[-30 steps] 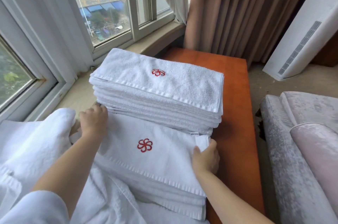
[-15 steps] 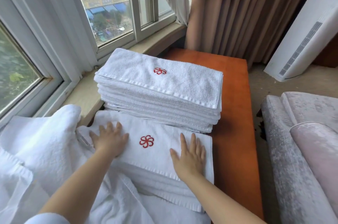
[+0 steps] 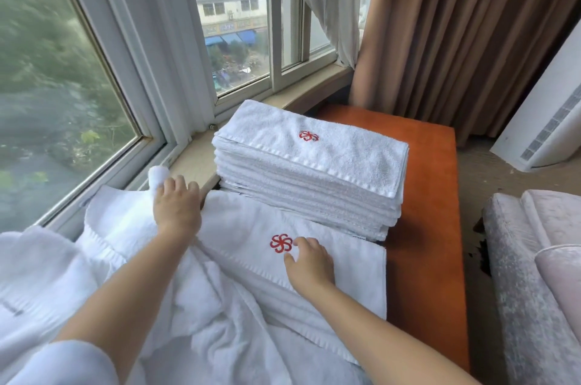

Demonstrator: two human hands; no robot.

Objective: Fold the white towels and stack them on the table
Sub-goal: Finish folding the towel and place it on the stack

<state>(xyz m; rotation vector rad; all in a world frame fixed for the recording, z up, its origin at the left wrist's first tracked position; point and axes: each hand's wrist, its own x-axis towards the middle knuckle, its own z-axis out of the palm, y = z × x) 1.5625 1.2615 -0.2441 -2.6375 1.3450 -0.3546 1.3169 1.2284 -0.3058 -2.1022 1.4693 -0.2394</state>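
The right hand (image 3: 309,263) lies palm down on the folded towel (image 3: 330,262), fingers loosely spread and slightly bent, gripping nothing; the fingertips touch the cloth just beside the red logo (image 3: 280,243). Its bare forearm runs back to the lower right. The left hand (image 3: 177,207) reaches forward over the loose towels (image 3: 103,259) at the towel's far left corner. Its knuckles face up and the fingers curl downward near a small upright roll of white cloth (image 3: 158,175), but whether they grasp the cloth cannot be told. Its forearm runs back to the lower left, ending in a white sleeve (image 3: 56,362).

The folded towel lies flat on the near end of the orange table (image 3: 430,227), its long axis running from far left to near right, logo side up. Its far edge touches the base of the stack (image 3: 311,170), a tall pile of folded towels with the same long axis and a red logo on top. The stack sits on the table's left part, against the window sill (image 3: 191,161). A brown curtain (image 3: 465,38) hangs beyond the table, and a grey sofa (image 3: 534,274) stands to the right.
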